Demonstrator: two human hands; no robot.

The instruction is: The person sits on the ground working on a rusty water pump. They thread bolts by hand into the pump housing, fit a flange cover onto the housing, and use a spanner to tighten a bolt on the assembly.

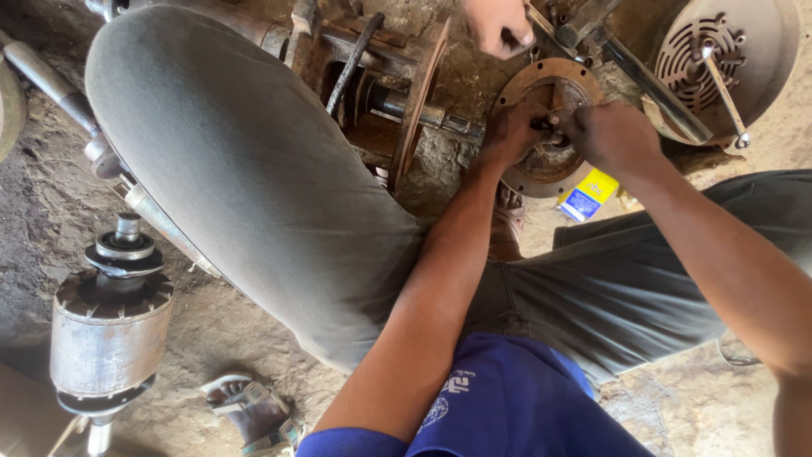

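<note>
Left of the rusty round flange (pixel 550 161) I see a motor rotor (pixel 110 330) standing upright. My left hand (pixel 507 135) pinches the flange's centre hub, steadying it; my right hand (pixel 609 135) closes there too. Another person's hand (pixel 499 25) grips above.

rust-brown round flange plate (pixel 541 161), yellow-and-blue packet (pixel 589 193), grey trousers (pixel 245 178), blue shirt (pixel 507 406)

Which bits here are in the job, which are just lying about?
In hand:
round rusty end plate, with left hand and right hand at its centre
another person's hand on a tool at its top edge

Lying about:
rotor, standing on the ground
vented cover
yellow-blue packet
sandal
</note>
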